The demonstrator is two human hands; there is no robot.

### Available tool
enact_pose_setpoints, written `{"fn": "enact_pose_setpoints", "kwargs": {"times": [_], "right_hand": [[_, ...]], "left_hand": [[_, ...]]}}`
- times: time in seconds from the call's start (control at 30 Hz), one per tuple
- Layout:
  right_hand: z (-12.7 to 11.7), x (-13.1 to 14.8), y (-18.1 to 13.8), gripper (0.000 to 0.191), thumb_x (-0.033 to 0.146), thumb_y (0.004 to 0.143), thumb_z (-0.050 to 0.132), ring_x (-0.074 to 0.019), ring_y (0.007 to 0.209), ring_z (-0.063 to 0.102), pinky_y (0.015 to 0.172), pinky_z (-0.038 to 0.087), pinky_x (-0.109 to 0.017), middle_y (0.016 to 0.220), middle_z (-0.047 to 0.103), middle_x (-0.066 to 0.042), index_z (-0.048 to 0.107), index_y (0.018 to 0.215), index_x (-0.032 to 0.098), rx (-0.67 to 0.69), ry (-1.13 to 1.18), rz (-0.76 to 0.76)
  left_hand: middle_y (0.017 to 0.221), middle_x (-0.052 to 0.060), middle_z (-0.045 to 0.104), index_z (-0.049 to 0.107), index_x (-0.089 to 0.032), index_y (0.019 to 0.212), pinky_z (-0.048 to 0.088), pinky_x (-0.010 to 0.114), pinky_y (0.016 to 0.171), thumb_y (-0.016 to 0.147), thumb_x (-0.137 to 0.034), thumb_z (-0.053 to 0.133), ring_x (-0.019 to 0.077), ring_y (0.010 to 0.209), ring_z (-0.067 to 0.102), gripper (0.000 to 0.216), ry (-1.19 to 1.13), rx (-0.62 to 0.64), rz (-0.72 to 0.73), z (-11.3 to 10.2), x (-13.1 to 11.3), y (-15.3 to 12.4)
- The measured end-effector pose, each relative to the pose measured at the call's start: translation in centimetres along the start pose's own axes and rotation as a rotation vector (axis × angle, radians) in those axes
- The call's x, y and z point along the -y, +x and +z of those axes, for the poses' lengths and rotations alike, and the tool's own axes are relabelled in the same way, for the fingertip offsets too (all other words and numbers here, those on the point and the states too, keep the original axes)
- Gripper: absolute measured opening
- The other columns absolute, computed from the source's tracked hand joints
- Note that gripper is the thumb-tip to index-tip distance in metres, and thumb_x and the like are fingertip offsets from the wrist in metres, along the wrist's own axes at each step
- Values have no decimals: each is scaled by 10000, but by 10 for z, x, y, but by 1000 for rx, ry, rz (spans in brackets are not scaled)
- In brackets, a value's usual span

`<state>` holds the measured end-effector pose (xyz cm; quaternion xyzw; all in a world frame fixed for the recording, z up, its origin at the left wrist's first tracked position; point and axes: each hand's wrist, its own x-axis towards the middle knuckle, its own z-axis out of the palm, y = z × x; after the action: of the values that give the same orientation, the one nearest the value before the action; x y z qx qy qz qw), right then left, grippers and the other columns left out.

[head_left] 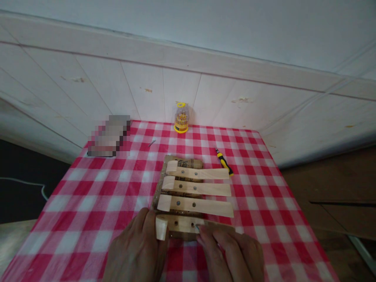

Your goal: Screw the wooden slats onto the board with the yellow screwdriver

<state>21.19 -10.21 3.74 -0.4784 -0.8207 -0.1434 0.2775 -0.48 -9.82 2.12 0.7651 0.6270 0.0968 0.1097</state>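
Four pale wooden pieces lie in a row across a brown cardboard box [198,163]. Each has a raised block at its left end. The three farther ones, such as the far wooden piece [211,173], have two screws set in them. The nearest wooden piece [183,223] shows two dark holes. My left hand [136,244] is closed around its left end and the box's near corner; its fingertips are hidden. My right hand [232,250] rests over the right part, thumb and finger pinching a small metal screw [197,226] beside the right hole.
A yellow and black screwdriver [225,163] lies right of the box. Behind stands a clear bit case [181,118] with yellow trim. A small metal piece [152,143] and a blurred flat device [108,137] lie at left. Red-checked cloth [96,203] covers the table against the wall.
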Motion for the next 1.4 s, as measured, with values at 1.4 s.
{"fn": "enact_pose_setpoints", "kwargs": {"times": [1.4], "right_hand": [[8,2,14,179,110,996,582,-235,826,694,673,599,-352,888,760,-128,752,1053,113,55,25,-141]], "left_hand": [[854,49,667,616,-227,899,553,284,600,910,-192,516,222,735,655,106,-33,89,-11,0,1,-2]]}}
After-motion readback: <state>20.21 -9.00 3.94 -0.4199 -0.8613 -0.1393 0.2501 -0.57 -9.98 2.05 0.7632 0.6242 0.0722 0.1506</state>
